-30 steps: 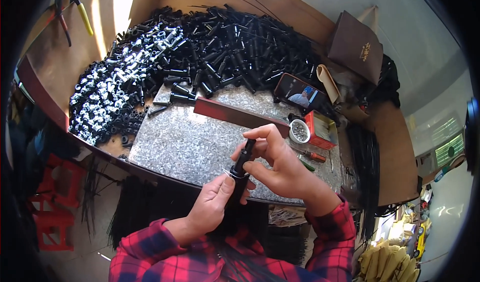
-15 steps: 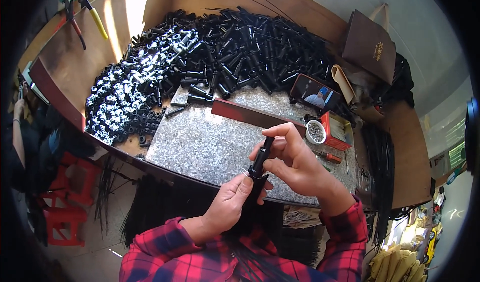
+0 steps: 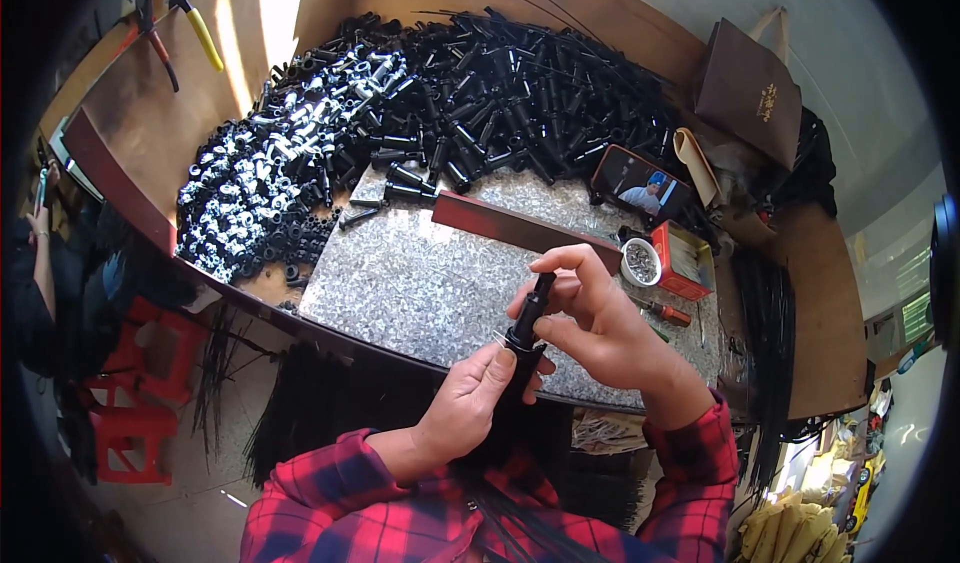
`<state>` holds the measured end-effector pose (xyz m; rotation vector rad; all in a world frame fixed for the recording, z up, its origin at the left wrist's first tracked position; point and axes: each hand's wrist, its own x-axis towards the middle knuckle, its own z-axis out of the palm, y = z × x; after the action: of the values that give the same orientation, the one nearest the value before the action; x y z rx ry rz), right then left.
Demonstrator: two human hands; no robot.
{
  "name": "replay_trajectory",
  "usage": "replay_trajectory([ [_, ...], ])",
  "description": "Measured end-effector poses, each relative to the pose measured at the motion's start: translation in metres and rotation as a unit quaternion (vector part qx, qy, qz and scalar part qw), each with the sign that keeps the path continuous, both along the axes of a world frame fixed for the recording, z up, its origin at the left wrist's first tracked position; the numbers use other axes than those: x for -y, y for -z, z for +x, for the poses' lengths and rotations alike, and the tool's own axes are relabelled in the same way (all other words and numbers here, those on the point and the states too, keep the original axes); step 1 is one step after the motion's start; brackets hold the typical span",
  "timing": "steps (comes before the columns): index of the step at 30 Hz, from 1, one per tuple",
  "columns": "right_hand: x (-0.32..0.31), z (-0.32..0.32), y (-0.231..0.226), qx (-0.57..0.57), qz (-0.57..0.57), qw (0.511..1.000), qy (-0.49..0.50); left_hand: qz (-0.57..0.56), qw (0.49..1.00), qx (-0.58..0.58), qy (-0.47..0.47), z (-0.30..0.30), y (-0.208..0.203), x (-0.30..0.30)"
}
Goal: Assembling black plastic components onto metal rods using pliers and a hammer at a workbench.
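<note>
Over the front edge of the speckled stone slab (image 3: 390,293), both my hands are closed on one black stepped tube (image 3: 531,315). My left hand (image 3: 468,401) wraps its lower part, with the thumb pressed against the side. Beside that thumb stick out thin pale wire-like bits, too small to name. My right hand (image 3: 608,328) holds the upper part, its index finger bent over the narrow top end and its thumb against the side. The tube stands nearly upright, tilted a little to the right. Fingers hide part of its lower end.
A large heap of black tubes (image 3: 520,113) and small rings (image 3: 240,193) lies behind the slab. On it are a dark red bar (image 3: 520,231), a white cup of small metal pieces (image 3: 641,262), a red box (image 3: 682,281) and a phone (image 3: 640,188). Pliers (image 3: 195,25) hang at left.
The whole view has shifted slightly, so everything sits a little further right. Both hands keep their hold on the tube, with hardly any change in the fingers.
</note>
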<state>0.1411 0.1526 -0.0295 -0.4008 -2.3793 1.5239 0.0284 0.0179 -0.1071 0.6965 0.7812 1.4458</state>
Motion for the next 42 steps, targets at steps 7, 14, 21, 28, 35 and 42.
replay_trajectory([
  [7,0.001,0.000,0.004,0.018,-0.104,0.994,0.032,-0.004,1.000,0.025,-0.016,0.000,0.001,0.001],
  [14,0.006,0.009,0.009,0.057,0.101,0.991,0.069,-0.019,0.999,0.033,-0.018,0.000,0.011,-0.002],
  [21,0.007,0.006,0.012,0.077,0.105,0.991,0.034,0.015,0.999,0.020,-0.023,-0.002,0.017,-0.004],
  [28,0.001,0.004,0.019,0.084,0.033,0.996,0.026,0.017,0.999,0.026,-0.023,-0.001,0.016,-0.005],
  [35,0.025,0.014,0.060,0.019,-0.015,0.986,0.162,-0.020,0.996,0.076,-0.040,-0.006,0.014,0.000],
  [42,0.053,0.013,0.076,-0.007,-0.359,0.910,0.209,0.007,0.997,0.069,-0.037,-0.006,-0.001,0.003],
])
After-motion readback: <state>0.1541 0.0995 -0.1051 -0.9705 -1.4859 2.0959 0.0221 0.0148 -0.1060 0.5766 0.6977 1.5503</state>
